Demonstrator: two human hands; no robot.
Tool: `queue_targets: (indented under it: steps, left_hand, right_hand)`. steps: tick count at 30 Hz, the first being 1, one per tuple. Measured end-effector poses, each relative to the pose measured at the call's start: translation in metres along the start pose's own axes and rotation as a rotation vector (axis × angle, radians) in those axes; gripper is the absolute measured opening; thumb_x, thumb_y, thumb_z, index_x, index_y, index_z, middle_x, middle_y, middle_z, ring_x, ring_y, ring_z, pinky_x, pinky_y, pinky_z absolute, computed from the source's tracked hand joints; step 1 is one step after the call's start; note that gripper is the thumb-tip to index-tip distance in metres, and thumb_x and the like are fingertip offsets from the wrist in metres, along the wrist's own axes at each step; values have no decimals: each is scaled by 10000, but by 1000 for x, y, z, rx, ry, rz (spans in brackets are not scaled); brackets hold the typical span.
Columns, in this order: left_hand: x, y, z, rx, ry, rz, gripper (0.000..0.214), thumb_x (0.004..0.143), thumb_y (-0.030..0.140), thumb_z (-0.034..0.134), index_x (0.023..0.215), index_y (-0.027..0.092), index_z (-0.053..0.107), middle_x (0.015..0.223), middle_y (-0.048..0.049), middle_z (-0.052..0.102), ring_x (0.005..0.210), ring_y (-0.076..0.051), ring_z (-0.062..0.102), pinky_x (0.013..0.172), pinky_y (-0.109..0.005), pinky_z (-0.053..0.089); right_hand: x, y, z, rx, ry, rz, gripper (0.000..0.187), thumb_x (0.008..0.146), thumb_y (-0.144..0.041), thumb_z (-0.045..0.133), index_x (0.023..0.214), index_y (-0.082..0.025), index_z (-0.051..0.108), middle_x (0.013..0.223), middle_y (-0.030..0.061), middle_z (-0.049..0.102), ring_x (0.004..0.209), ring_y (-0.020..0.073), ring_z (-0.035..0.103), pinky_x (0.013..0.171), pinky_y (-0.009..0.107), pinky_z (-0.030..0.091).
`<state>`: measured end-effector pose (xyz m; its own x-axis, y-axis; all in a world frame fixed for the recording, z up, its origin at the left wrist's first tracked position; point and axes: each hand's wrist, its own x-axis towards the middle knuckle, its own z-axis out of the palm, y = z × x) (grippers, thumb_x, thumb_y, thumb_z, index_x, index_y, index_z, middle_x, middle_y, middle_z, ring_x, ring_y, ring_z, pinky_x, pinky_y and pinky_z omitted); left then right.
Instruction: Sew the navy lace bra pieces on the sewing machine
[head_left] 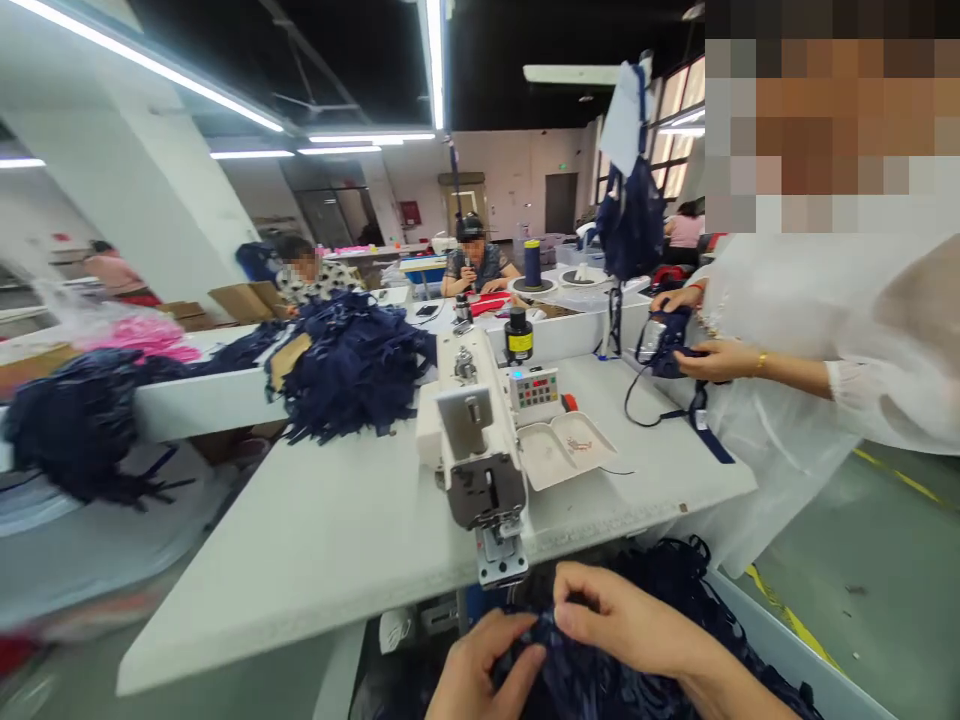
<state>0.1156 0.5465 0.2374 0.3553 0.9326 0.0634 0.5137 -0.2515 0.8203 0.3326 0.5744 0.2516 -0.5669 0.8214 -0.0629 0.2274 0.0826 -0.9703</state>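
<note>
While the dark navy lacy fabric (pixel 600 690) lies bunched just below the near edge of the white bench (pixel 322 540), both of the person's hands are on it. The left hand (pixel 484 672) has its grip pinched on a fold from the left, thumb against fingers. The right hand (pixel 626 622) has its grip curled tight over the same bunch from above. The step in hand looks like finding or straightening an edge of the cloth, right in front of the white and grey sewing machine (pixel 480 440). Bringing the piece to the machine would call for lifting it over the bench edge and laying that edge flat under the head.

The needle area is too small to make out. The fabric's shape cannot be told, and both forearms are cut off below. At the right a person in a white garment (pixel 787 400) holds a small dark item I cannot identify. A heap of navy pieces (pixel 352 365) sits further back, and the far left is blurred.
</note>
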Motion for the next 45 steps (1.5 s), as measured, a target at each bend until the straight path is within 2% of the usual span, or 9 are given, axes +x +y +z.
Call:
queue_targets:
  steps: [4,8,10,12,15,17,25,31,45]
  left_hand:
    - [-2,9,-20,193,222,58,237,888,342,582,1101,311,683,902,-20,653,835,-136,657,749,-196,533]
    - [-1,-3,-29,567,403,92,320,950,194,417,1111,311,667,878,-26,583,691,-123,617,600,-214,515]
    - [1,-10,-29,757,518,130,349,940,146,389,1098,281,669,978,-59,605,785,-165,635,640,-267,532]
    - [3,-13,-27,850,588,252,342,937,121,386,1108,232,661,1116,-87,621,989,-208,622,795,-332,532]
    - [4,-10,-19,866,511,459,338,950,111,391,1197,188,609,1204,-58,641,1138,-173,569,982,-325,440]
    - [3,-8,-13,869,448,498,333,957,125,406,1228,189,589,1188,-22,662,1148,-145,562,1019,-296,394]
    - [7,-18,17,872,641,375,333,989,210,390,1257,237,586,1181,-7,670,1110,-132,574,1028,-304,289]
    - [16,-17,28,886,731,345,331,995,233,367,1192,234,634,1030,-19,696,1019,-142,597,1002,-322,283]
    - [17,-19,33,955,738,333,358,990,200,353,1192,240,646,1052,-18,682,1022,-143,579,892,-306,343]
  right_hand:
    - [23,-7,0,-46,148,37,195,896,-390,517,863,-198,507,710,-54,402,674,115,373,624,229,322]
    - [54,3,11,-156,299,-43,192,902,-374,477,877,-194,538,783,-17,487,728,149,454,681,268,386]
    - [66,10,17,-185,345,-101,205,899,-374,476,884,-185,553,832,11,527,773,173,491,720,296,417]
    - [74,15,20,-182,369,-139,208,899,-365,473,895,-176,560,880,39,561,830,197,519,762,321,439]
    - [78,18,19,-184,370,-162,192,896,-340,478,923,-171,566,921,58,590,919,224,543,823,344,451]
    - [79,15,16,-197,369,-159,177,891,-320,481,932,-175,574,927,57,605,957,233,553,839,346,455]
    - [92,5,8,-255,391,-185,210,872,-282,480,970,-179,634,1003,68,662,978,238,594,839,351,478]
    - [98,5,6,-265,379,-200,282,859,-280,480,1068,-192,647,1089,81,662,1008,245,589,879,374,473]
    - [99,4,4,-284,371,-193,334,838,-274,465,1099,-178,650,1080,97,668,1010,250,598,888,385,484]
